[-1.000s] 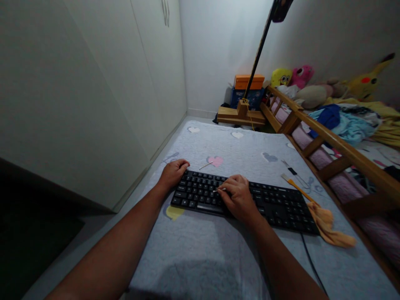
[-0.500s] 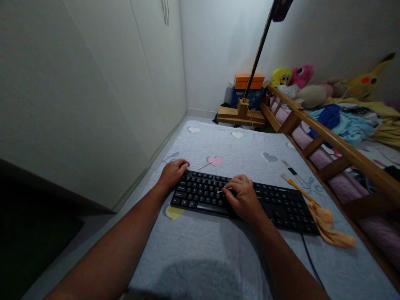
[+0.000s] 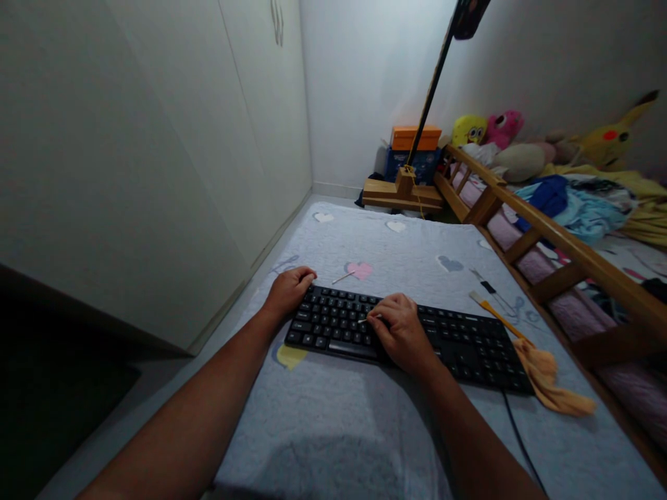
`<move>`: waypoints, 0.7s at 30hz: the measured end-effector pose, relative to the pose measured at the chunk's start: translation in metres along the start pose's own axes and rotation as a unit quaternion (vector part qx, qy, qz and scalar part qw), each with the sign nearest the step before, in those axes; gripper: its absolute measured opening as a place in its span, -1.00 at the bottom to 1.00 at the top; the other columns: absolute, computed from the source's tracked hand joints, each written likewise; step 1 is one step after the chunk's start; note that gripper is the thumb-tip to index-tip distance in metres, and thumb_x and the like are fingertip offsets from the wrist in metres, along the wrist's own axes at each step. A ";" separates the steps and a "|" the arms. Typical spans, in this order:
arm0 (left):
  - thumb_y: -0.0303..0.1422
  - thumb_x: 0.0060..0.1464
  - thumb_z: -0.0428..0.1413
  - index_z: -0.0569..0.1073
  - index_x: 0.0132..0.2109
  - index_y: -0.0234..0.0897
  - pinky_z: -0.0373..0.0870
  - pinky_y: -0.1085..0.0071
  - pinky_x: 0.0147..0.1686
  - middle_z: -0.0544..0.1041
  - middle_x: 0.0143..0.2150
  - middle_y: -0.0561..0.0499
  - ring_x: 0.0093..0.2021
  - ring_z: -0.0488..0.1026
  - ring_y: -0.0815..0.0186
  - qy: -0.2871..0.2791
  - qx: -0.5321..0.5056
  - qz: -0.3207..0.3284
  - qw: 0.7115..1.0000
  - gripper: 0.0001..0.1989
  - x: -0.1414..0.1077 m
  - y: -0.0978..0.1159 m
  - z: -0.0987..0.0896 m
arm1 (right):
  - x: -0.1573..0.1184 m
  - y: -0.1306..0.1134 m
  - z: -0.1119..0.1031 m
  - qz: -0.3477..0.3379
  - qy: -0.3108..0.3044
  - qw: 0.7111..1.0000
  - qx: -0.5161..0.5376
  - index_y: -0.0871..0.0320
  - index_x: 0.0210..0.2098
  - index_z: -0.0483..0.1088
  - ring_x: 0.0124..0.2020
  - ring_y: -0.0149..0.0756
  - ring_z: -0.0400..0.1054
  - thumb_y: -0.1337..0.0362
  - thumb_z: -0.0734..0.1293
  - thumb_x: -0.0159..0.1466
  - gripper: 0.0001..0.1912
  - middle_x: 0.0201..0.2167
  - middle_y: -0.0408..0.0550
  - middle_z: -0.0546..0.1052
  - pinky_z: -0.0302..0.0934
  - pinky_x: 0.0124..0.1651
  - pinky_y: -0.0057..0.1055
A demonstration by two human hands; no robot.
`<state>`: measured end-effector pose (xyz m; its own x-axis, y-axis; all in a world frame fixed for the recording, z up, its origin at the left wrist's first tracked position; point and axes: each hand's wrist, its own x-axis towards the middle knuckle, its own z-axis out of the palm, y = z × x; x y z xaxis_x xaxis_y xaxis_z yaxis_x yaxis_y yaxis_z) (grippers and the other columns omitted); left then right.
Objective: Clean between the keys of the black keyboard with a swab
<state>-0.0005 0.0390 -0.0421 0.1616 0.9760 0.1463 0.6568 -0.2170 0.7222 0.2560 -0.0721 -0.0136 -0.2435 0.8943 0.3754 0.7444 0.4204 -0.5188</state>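
A black keyboard (image 3: 354, 346) lies across the heart-patterned bedspread. My left hand (image 3: 290, 290) is closed at its far left corner, thumb and fingers gripping the edge; the fingertips are partly hidden. Over the middle of the keys, my right hand (image 3: 401, 326) pinches a cotton swab (image 3: 363, 321), with the white tip pointing left, down at the letter keys. Whether the tip touches a key I cannot tell. Another cotton swab (image 3: 342, 277) rests on the bedspread just beyond the keyboard.
A yellow-handled brush (image 3: 500, 316), a thin tool with a black band (image 3: 488, 286) and an orange cloth (image 3: 547, 382) lie at the right. The keyboard's cable (image 3: 518, 434) runs toward me. A wooden bed rail (image 3: 552, 229) borders the right side, a white wardrobe (image 3: 208, 139) the left.
My right hand has shifted slightly left along the keys with the cotton swab. My left hand stays at the keyboard's corner.
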 end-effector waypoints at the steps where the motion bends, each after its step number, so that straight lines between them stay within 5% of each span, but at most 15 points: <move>1: -0.17 0.13 -0.04 0.57 -0.24 -0.27 0.34 0.30 -0.16 0.62 -0.28 -0.05 -0.20 0.54 0.15 0.001 0.000 0.002 1.000 -0.65 0.000 0.000 0.000 | 0.000 -0.001 0.001 -0.002 0.000 1.000 0.002 0.10 -0.38 0.50 -0.15 -0.20 0.31 0.40 0.36 0.28 -0.87 -0.37 -0.14 0.59 0.01 0.02 -0.18; 21: -0.17 0.13 -0.05 0.56 -0.24 -0.25 0.34 0.31 -0.16 0.63 -0.26 -0.05 -0.19 0.53 0.15 -0.001 0.004 0.002 1.000 -0.65 -0.001 0.001 -0.001 | 0.006 -0.002 0.010 -0.014 0.035 0.999 -0.030 0.08 -0.34 0.53 -0.13 -0.20 0.30 0.39 0.34 0.31 -0.86 -0.31 -0.13 0.62 -0.02 0.08 -0.13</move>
<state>-0.0005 0.0373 -0.0408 0.1668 0.9748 0.1480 0.6617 -0.2220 0.7161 0.2466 -0.0666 -0.0180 -0.2222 0.8685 0.4431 0.7746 0.4333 -0.4607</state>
